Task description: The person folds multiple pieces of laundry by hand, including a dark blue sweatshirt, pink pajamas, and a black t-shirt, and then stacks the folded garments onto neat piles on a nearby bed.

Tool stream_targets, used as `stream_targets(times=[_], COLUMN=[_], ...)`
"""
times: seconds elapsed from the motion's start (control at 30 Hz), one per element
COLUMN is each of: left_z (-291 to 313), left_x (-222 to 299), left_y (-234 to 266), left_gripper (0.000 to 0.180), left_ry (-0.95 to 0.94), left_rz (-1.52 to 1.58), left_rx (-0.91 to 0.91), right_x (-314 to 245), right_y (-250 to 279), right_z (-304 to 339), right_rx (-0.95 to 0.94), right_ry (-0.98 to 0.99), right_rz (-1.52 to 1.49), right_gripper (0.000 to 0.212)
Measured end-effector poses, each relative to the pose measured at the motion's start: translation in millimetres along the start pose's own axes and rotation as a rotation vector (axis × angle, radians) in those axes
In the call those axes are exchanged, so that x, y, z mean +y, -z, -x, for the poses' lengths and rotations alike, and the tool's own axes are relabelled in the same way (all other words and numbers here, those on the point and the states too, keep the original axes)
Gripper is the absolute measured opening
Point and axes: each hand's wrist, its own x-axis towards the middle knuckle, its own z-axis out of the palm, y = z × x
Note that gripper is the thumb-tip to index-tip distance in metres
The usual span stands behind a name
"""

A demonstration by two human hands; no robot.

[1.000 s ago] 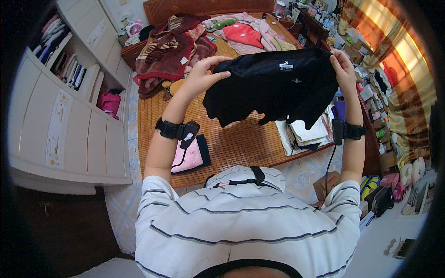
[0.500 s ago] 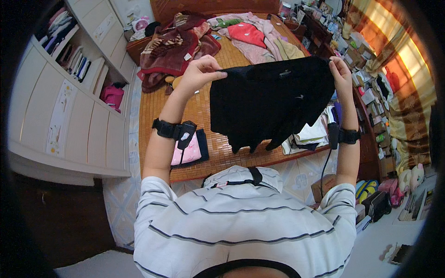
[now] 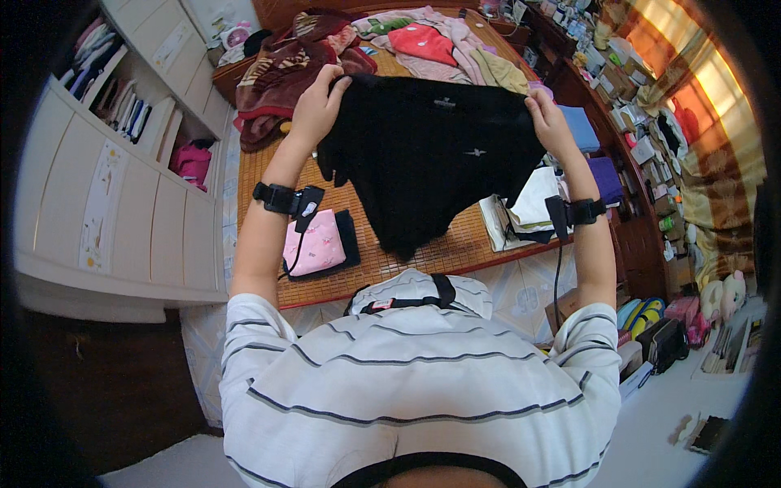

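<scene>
Stretched between my two hands hangs a black garment [image 3: 431, 154], with two small grey marks on its face. I cannot make out its exact kind. The fingers of my left hand [image 3: 317, 106] pinch its upper left corner. My right hand [image 3: 551, 126] grips the upper right corner, thumb on top. The cloth droops in uneven folds to a low point above the bed's near edge. Below my left forearm lies a folded pink garment [image 3: 316, 244] on a dark folded one [image 3: 348, 252]. Beside my right forearm are folded white clothes [image 3: 533, 199], partly hidden by the arm and the black cloth.
The bed has a woven bamboo mat [image 3: 268, 175]. A brown patterned blanket [image 3: 281, 77] and pink bedding [image 3: 423, 42] lie rumpled at its far end. Purple folded cloth [image 3: 604, 179] sits at the right. A wardrobe [image 3: 134, 203] stands left; a cluttered shelf [image 3: 643, 150] runs right.
Both hands have moved left with the black garment, the left one also upward and the right one slightly down. The cloth now hangs differently, uncovering more of the white clothes.
</scene>
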Motion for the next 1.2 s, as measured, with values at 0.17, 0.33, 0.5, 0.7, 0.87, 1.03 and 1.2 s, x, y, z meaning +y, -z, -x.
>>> stream_targets(times=[0.17, 0.33, 0.5, 0.7, 0.87, 1.03, 1.2], left_z=[33, 88, 133, 117, 92, 98, 124], left_x=[-15, -14, 1, 36, 18, -65, -169], left_y=[15, 26, 34, 60, 63, 29, -21], left_gripper=[0.022, 0.017, 0.012, 0.029, 0.04, 0.033, 0.02], left_ry=[0.044, 0.165, 0.344, 0.386, 0.395, 0.48, 0.732], left_rz=[-0.199, 0.028, 0.264, 0.414, 0.425, 0.214, 0.208], left_rx=[-0.25, -0.653, -0.92, -1.074, -1.047, -0.973, -0.838], right_x=[-6, -34, -32, -58, -26, 27, 133], right_y=[-4, -4, 5, 40, 32, -30, -128], right_z=[39, 95, 145, 121, 90, 52, 48], right_rx=[-0.253, -0.59, -1.003, -1.112, -1.05, -0.923, -0.733], right_ry=[-0.106, -0.101, -0.37, -0.549, -0.513, -0.474, -0.631], right_rz=[-0.097, 0.066, -0.039, -0.131, -0.094, -0.11, -0.363], right_gripper=[0.022, 0.046, 0.039, 0.034, 0.025, 0.024, 0.018])
